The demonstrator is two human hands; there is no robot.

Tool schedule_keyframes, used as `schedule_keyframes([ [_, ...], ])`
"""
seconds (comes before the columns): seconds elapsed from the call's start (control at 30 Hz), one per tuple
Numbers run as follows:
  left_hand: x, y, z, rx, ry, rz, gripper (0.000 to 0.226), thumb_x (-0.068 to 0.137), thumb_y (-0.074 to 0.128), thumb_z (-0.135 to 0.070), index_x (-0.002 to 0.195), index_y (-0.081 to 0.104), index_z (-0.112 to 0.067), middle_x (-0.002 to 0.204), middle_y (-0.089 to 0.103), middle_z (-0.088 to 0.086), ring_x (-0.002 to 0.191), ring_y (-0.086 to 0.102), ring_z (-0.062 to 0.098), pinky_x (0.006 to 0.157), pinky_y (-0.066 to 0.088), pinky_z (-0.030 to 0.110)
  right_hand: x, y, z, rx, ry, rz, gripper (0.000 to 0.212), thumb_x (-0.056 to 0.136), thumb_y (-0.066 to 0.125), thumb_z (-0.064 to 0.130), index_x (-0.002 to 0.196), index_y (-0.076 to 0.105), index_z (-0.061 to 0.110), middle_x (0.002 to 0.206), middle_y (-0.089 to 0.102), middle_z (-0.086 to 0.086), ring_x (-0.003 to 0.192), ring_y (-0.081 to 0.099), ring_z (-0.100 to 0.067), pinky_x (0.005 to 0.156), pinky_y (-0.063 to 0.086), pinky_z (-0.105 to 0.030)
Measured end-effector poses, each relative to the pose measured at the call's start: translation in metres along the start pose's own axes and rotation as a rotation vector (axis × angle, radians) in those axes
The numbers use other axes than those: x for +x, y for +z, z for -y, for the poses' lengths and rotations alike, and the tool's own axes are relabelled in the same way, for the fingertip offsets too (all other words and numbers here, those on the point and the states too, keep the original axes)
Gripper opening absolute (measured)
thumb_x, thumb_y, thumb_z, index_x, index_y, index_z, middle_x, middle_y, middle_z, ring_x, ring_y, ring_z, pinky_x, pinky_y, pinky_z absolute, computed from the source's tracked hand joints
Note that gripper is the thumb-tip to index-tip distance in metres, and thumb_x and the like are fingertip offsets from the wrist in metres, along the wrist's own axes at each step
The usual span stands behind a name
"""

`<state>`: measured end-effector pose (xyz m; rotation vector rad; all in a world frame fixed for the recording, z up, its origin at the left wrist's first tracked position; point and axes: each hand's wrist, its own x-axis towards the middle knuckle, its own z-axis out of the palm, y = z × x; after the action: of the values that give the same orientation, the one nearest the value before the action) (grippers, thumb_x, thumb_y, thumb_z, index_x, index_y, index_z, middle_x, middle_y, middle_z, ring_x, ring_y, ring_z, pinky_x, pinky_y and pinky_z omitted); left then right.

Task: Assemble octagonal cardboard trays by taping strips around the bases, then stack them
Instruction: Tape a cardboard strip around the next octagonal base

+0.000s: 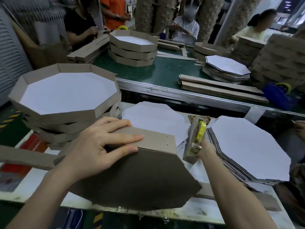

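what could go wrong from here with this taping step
1. Only the left hand presses the strip onto the upturned base; if it slips before tape lands, the strip may shift or spring away.
2. The right hand holds the tape dispenser close beside the pile of flat bases, so a swing might knock the top sheets.
3. The stack of finished trays sits unevenly; another may tip it.

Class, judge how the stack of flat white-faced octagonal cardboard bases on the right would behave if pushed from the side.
The stack of flat white-faced octagonal cardboard bases would probably shear and fan out, since its edges sit staggered. Each sheet looks thin, so likely light.
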<state>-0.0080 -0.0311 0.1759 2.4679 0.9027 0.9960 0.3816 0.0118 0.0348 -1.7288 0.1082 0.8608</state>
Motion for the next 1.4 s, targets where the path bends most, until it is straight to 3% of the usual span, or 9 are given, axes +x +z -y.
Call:
schedule_keyframes([
  [0.17,0.001,0.003,-0.004,0.019,-0.007,-0.015,0.033,0.083,0.052,-0.06,0.11,0.066,-0.048,0.123,0.059,-0.02,0.114,0.053,0.008,0.093,0.042,0.025,-0.019,-0.016,-0.023,0.281,-0.034,-0.045,0.014,0.085,0.046,0.003,0.078,0.056,0.009,0.086,0.061,-0.008,0.068,0.058,-0.018,0.055,0.053,-0.037],
  [0.27,0.002,0.005,-0.005,0.019,-0.011,-0.024,0.033,0.082,0.053,-0.061,0.11,0.066,-0.049,0.122,0.06,-0.02,0.113,0.054,0.008,0.091,0.044,0.029,-0.015,-0.028,-0.047,0.288,-0.081,0.037,0.013,0.092,0.054,0.005,0.081,0.061,0.007,0.084,0.062,-0.005,0.08,0.057,-0.015,0.094,0.053,-0.039],
  [0.37,0.001,0.006,-0.006,0.006,-0.015,-0.029,0.034,0.082,0.053,-0.061,0.11,0.067,-0.048,0.122,0.061,-0.019,0.112,0.054,0.009,0.092,0.046,0.031,-0.01,-0.039,-0.07,0.276,-0.178,0.16,0.012,0.094,0.062,0.008,0.1,0.067,-0.002,0.104,0.067,-0.006,0.098,0.062,-0.017,0.083,0.055,-0.025],
  [0.47,0.0,0.006,-0.006,-0.008,-0.027,-0.027,0.032,0.082,0.054,-0.06,0.109,0.067,-0.049,0.122,0.062,-0.016,0.114,0.055,0.01,0.091,0.049,0.038,-0.001,-0.045,-0.083,0.232,-0.243,0.176,0.01,0.092,0.063,0.0,0.085,0.068,-0.004,0.141,0.054,-0.009,0.127,0.055,-0.026,0.107,0.045,-0.04],
  [0.63,-0.003,0.005,-0.002,-0.012,-0.057,-0.037,0.032,0.082,0.054,-0.062,0.109,0.066,-0.053,0.124,0.062,-0.016,0.116,0.053,0.007,0.092,0.049,0.037,0.011,-0.051,-0.085,0.134,-0.258,0.212,0.021,0.092,0.062,-0.004,0.071,0.059,-0.001,0.14,0.055,-0.017,0.128,0.054,-0.028,0.107,0.044,-0.042],
  [0.83,-0.001,0.007,-0.001,-0.011,-0.065,-0.034,0.03,0.081,0.054,-0.063,0.107,0.065,-0.056,0.122,0.062,-0.018,0.116,0.054,0.008,0.09,0.049,0.039,0.009,-0.057,-0.069,-0.092,-0.302,0.157,0.011,0.089,0.072,0.015,0.089,0.068,0.004,0.091,0.071,-0.01,0.087,0.068,-0.021,0.072,0.058,-0.034],
  [1.0,-0.001,0.006,-0.003,-0.001,-0.099,-0.028,0.032,0.078,0.049,-0.067,0.105,0.064,-0.059,0.124,0.06,-0.019,0.116,0.051,0.004,0.089,0.046,0.033,-0.013,-0.043,-0.057,-0.284,-0.437,-0.112,0.016,0.09,0.071,0.021,0.091,0.071,0.005,0.079,0.068,-0.008,0.068,0.062,-0.019,0.063,0.054,-0.034],
  [1.2,-0.004,0.002,-0.006,0.017,-0.112,-0.051,0.038,0.076,0.046,-0.068,0.104,0.066,-0.054,0.119,0.056,-0.023,0.111,0.051,0.005,0.084,0.039,0.025,-0.08,-0.018,-0.011,-0.323,-0.558,0.156,0.009,0.089,0.071,0.021,0.092,0.073,0.013,0.081,0.07,-0.002,0.077,0.066,-0.016,0.067,0.055,-0.028],
  [1.4,-0.006,0.0,-0.008,0.02,-0.123,-0.04,0.039,0.076,0.043,-0.069,0.104,0.067,-0.055,0.117,0.054,-0.026,0.11,0.048,0.004,0.081,0.037,0.023,-0.163,0.001,0.032,-0.332,-0.618,0.413,0.067,0.087,0.074,0.023,0.145,0.041,0.028,0.074,0.074,-0.004,0.047,0.047,-0.009,0.042,0.041,-0.018],
])
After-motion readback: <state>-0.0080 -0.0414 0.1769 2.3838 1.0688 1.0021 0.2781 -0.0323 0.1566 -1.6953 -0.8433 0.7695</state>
